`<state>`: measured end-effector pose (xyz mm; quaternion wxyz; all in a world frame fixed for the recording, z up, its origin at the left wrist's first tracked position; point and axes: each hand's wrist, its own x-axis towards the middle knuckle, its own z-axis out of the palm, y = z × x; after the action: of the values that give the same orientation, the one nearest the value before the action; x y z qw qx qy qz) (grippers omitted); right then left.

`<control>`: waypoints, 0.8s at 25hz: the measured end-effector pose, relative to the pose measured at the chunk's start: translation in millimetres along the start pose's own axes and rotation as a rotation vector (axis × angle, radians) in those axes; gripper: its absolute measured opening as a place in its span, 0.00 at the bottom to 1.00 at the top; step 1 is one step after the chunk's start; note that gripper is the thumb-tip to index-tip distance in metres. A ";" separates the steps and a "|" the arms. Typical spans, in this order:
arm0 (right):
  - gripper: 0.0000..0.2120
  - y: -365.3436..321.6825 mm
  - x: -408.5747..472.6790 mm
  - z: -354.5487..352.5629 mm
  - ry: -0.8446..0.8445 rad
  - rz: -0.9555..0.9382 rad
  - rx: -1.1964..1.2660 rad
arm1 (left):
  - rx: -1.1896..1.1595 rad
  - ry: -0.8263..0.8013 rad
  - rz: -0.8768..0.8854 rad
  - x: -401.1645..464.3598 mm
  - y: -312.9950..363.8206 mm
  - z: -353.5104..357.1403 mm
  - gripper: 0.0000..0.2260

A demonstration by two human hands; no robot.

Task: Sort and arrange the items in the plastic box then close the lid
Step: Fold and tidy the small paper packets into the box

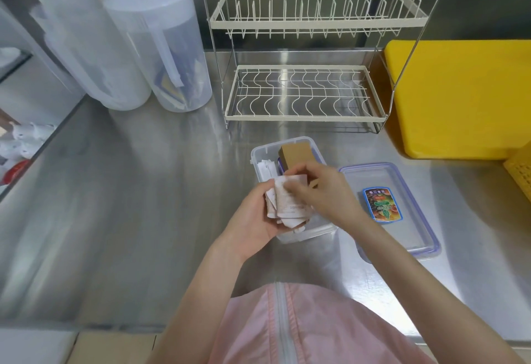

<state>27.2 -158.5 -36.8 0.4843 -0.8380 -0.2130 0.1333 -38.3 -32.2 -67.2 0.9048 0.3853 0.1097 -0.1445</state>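
A clear plastic box (260, 153) stands on the steel counter in front of me. Inside it a brown cardboard packet (296, 155) stands at the far end, with white paper slips (265, 168) beside it on the left. Over the box's near half, my left hand (254, 217) cups a bundle of crumpled white receipts (287, 205) from below. My right hand (324, 191) pinches the top of the same bundle. The box's lid (413, 220), clear with a blue rim and a coloured label, lies flat on the counter just right of the box.
A two-tier wire dish rack (304, 93) stands behind the box. Two tall translucent plastic containers (161, 47) stand at the back left. A thick yellow board (465, 99) and a yellow basket (520, 171) are at the right. The counter's edge runs along the left.
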 end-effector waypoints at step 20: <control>0.14 33.2 -16.5 4.9 -0.225 0.297 0.955 | 0.335 0.232 0.088 -9.2 8.1 9.6 0.13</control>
<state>18.3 -177.5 -67.7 0.7631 -0.5250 -0.0577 0.3723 -43.3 -32.2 -52.5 0.8147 0.5490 0.1706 -0.0755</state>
